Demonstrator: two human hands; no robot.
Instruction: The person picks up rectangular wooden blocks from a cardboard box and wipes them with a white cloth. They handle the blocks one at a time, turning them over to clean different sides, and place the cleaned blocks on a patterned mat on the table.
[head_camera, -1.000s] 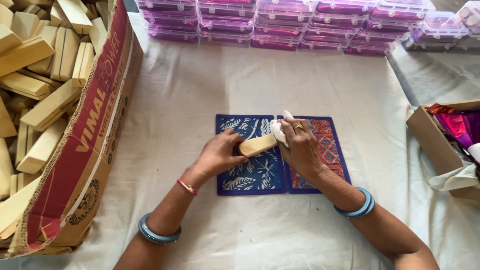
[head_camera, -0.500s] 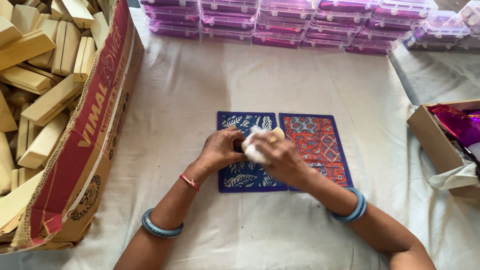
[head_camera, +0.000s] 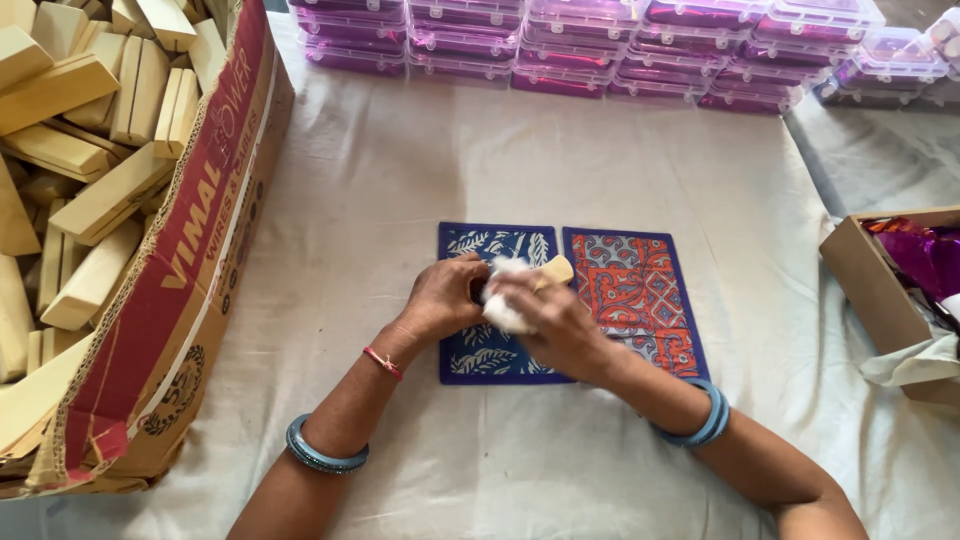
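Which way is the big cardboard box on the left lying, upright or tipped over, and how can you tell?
Tipped on its side. The cardboard box has its open mouth facing sideways, a flap resting on the cloth, and pale wooden blocks piled inside spill toward the opening.

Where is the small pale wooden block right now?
In the head view, the small pale wooden block sits mid-table between the left hand and right hand, over the blue leaf-patterned mat.

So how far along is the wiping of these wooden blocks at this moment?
In hand: the left hand grips one wooden block while the right hand presses a white cloth on it, above two patterned mats. Left: the cardboard box remains heaped with similar blocks. Done: no finished blocks show set aside, so that count cannot be told.
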